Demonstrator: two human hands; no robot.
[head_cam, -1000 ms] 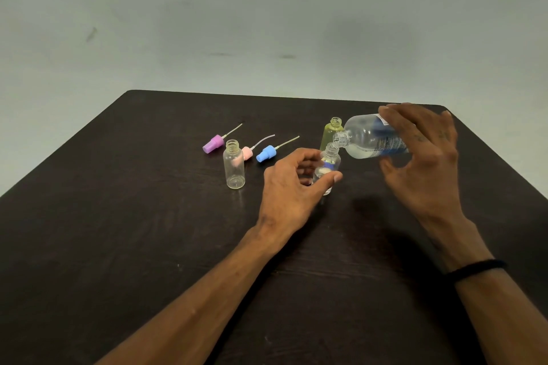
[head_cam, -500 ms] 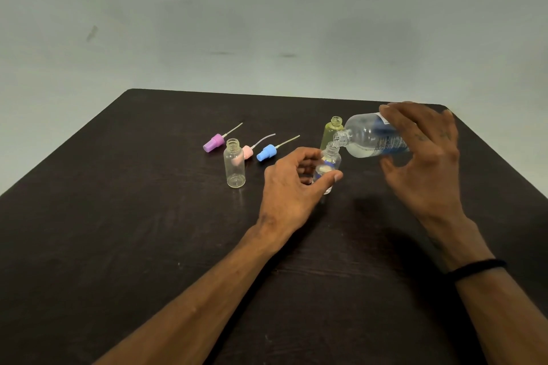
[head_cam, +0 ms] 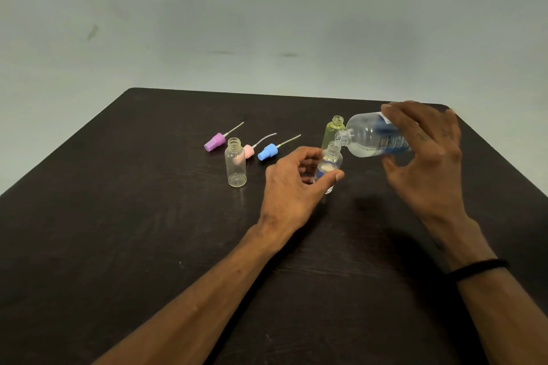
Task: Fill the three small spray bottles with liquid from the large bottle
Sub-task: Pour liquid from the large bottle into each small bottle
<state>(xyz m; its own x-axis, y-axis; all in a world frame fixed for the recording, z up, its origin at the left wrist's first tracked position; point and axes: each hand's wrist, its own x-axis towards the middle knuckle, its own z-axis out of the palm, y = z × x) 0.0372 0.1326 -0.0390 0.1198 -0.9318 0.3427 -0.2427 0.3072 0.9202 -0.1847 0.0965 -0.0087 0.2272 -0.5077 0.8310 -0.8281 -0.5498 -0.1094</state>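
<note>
The large clear plastic bottle with a blue label (head_cam: 375,136) is held almost on its side above the right half of the dark table (head_cam: 118,231), nearer the far edge than the near one. Its open mouth points left and down, right over the neck of a small clear spray bottle (head_cam: 329,161) that stands upright under it. The right hand (head_cam: 427,157) grips the large bottle, with fingers over the top and the thumb below. The left hand (head_cam: 292,184) is curled round the small bottle, thumb in front and fingers behind, and steadies it on the table.

I judge that the pouring into this bottle is in progress. Some liquid seems to be inside it, but the level is hard to read behind the thumb.

Just behind it, toward the far edge, stands a small yellow-green tinted bottle (head_cam: 333,132), also without cap. I cannot tell if its colour comes from liquid or from the plastic, so I cannot say if it is filled.

To the left, near the middle of the table, a third small clear bottle (head_cam: 236,166) stands upright and looks empty. It seems to be waiting for its turn.

Three spray caps with thin tubes lie beside and behind it: a purple one (head_cam: 215,141), a pink one (head_cam: 249,151) and a blue one (head_cam: 268,152). None is on a bottle.

So at least one bottle is left to fill, and the present one is probably not finished.
</note>
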